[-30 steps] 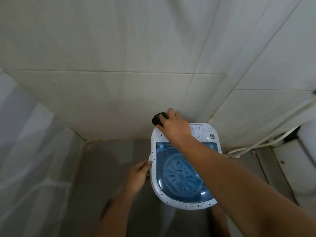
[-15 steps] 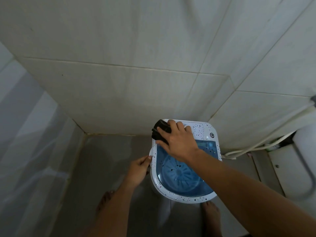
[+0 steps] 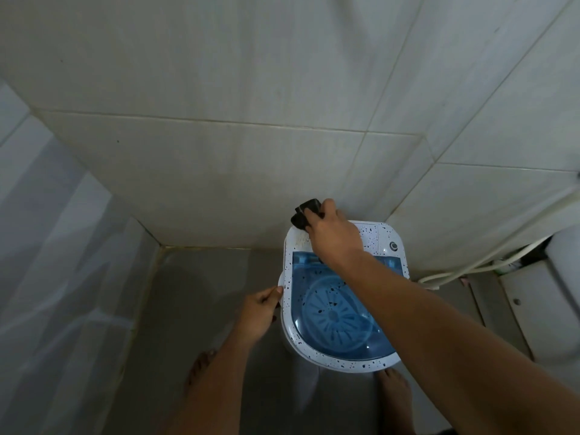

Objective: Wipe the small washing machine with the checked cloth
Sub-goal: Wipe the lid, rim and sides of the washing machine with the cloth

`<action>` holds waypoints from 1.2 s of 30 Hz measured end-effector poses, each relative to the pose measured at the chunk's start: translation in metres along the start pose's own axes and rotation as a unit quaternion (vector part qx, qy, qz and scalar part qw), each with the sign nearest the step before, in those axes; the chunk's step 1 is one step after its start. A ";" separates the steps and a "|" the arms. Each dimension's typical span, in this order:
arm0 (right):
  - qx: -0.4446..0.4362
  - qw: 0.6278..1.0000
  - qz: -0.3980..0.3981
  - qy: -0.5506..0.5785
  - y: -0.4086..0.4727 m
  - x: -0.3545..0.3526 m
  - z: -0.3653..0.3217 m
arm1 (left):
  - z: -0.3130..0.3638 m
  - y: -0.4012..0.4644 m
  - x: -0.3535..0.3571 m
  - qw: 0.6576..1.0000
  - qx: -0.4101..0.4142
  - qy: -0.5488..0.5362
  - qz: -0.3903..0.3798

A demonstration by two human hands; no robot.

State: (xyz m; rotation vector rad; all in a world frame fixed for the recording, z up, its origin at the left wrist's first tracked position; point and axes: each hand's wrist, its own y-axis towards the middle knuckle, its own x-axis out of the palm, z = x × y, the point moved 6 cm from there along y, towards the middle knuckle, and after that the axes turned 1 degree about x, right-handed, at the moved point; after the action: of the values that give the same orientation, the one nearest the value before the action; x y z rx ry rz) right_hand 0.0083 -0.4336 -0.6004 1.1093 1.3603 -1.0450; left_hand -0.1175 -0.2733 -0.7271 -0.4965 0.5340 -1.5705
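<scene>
Dark cloth [image 3: 305,214] shows bunched under the right hand [image 3: 335,238], whose fingers are curled over it and press it down on the far left corner of the washing machine [image 3: 290,255], right where the white speckled top meets the wall [image 3: 219,171]. Any check pattern on the cloth cannot be made out — it reads only as a dark wad. The right forearm stretches across the machine's blue see-through lid [image 3: 317,277] from the lower right.

The left hand [image 3: 259,312] sits at the machine's left side, fingers curled round the rim there, thumb tip touching the white edge; what lies under the fingers is hidden.

The machine itself is small and rounded at the near end, white with black specks, standing on the grey floor [image 3: 201,293] in a corner. Through the lid a blue ribbed disc [image 3: 335,315] can be seen at the bottom of the tub. A round knob [image 3: 393,245] sits on the back panel, to the right of the wiping hand.

Two bare feet stand on the floor — the left foot [image 3: 201,368] left of the machine, the right foot [image 3: 394,392] just below its near edge. White hoses [image 3: 464,268] run along the wall to the right of the machine. A pale, glossy surface [image 3: 53,262] fills the left side.
</scene>
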 end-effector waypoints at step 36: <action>0.068 0.997 -0.027 -0.023 0.002 -0.005 0.020 | 0.010 -0.010 0.001 0.999 0.022 0.019 0.032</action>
State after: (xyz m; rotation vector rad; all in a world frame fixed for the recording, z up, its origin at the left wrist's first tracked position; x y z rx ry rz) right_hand 0.0138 -0.4529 -0.5970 1.1459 1.3043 -1.2089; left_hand -0.1194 -0.2745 -0.7126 -0.4133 0.5392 -1.5289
